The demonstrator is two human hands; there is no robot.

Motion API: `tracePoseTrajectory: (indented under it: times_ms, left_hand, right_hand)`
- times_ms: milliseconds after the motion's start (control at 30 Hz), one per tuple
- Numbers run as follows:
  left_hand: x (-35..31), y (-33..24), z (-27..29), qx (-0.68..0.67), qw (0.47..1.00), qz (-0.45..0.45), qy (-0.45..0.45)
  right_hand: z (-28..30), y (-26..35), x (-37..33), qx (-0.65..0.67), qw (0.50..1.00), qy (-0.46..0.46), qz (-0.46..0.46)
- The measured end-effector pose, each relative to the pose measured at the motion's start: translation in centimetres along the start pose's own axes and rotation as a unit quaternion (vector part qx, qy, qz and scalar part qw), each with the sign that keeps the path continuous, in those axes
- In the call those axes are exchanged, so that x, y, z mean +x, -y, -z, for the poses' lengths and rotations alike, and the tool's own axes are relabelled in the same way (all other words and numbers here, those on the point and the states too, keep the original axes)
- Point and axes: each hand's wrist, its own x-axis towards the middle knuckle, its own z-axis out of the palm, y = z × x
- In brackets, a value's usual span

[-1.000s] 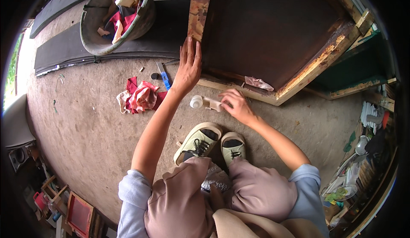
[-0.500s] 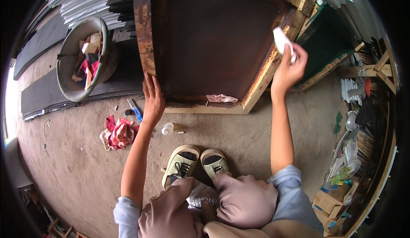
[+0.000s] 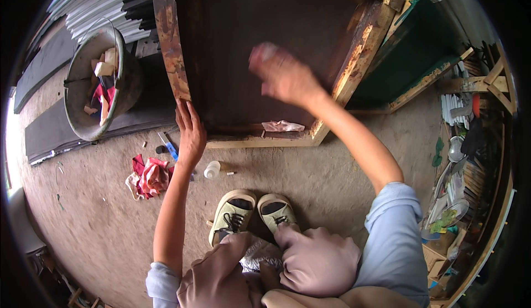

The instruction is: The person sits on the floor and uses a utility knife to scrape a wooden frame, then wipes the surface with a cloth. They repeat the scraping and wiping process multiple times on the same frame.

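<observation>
A large wooden frame (image 3: pixel 354 76) holds a dark panel (image 3: pixel 238 26) that looks like stretched mesh or sheet. My left hand (image 3: pixel 191 134) grips the frame's near left corner, its fingers lying straight along the bar and its thumb hidden. Over the middle of the panel, my right hand (image 3: pixel 293 81) is smeared by motion, its fingers closed on a small wad of white cloth (image 3: pixel 267 50). Whether the wad touches the panel, I cannot tell. A crumpled pinkish rag (image 3: pixel 283 126) lies on the frame's near inner edge.
A worn bucket (image 3: pixel 71 106) of scraps stands at the left. Near my left arm lie red rags (image 3: pixel 152 178), a blue-handled cutter (image 3: pixel 168 146) and a small plastic bottle (image 3: pixel 212 170). Behind the frame's right side leans a green screen (image 3: pixel 409 59). Clutter lines the right wall.
My right hand has swept left with the white wad, from the frame's right bar to over the panel's middle. My left hand stays at the corner. The view has shifted slightly.
</observation>
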Motion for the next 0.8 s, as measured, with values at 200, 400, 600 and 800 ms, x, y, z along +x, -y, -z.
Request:
tracePoseTrajectory:
  times_ms: [200, 400, 600, 800]
  left_hand:
    - [0.5, 0.3, 0.3, -0.01, 1.0, 0.006, 0.002]
    - [0.7, 0.2, 0.4, -0.031, 0.999, 0.0, 0.008]
    - [0.9, 0.1, 0.6, -0.043, 0.999, 0.005, 0.019]
    - [0.8, 0.0, 0.3, -0.047, 0.999, 0.008, 0.024]
  right_hand:
    - [0.6, 1.8, 5.2, -0.032, 0.982, -0.081, -0.17]
    - [1.0, -1.4, 4.1, -0.036, 0.996, -0.062, 0.053]
    - [0.6, 1.1, 5.4, -0.08, 0.987, -0.1, -0.099]
    - [4.1, -4.7, 3.5, -0.134, 0.972, -0.127, -0.144]
